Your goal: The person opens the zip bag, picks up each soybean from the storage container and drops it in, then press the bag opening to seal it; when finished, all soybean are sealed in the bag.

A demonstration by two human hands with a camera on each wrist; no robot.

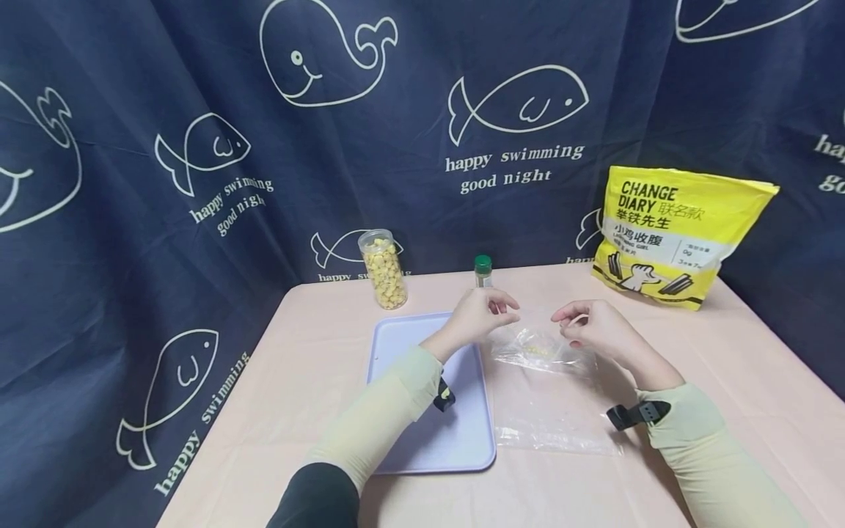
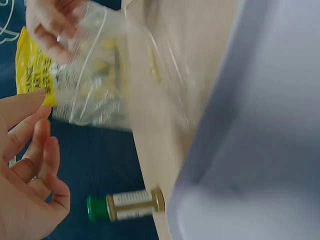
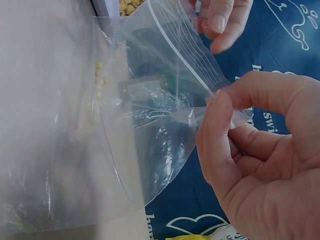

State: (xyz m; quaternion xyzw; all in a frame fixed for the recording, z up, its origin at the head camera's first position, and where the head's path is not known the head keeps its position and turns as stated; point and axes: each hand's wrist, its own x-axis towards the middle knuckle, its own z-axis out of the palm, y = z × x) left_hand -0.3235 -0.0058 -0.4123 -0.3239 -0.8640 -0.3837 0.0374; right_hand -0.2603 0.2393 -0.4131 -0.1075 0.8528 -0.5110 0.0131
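The clear bag [image 1: 546, 374] lies on the table [image 1: 277, 411] right of centre in the head view, just beside the right edge of the tray [image 1: 455, 436]. Its mouth rises between the two hands, and its long axis seems to run from there toward the bottom of the frame. The right hand [image 1: 597, 326] pinches the mouth near one end of the zip strip [image 3: 177, 49], thumb against forefinger. The left hand [image 1: 480, 314] is on the other side of the mouth, thumb and fingers spread and apparently gripping nothing; I cannot tell whether a fingertip brushes the plastic. The strip slants between the hands in the right wrist view, so the right hand is nearer, already on it.
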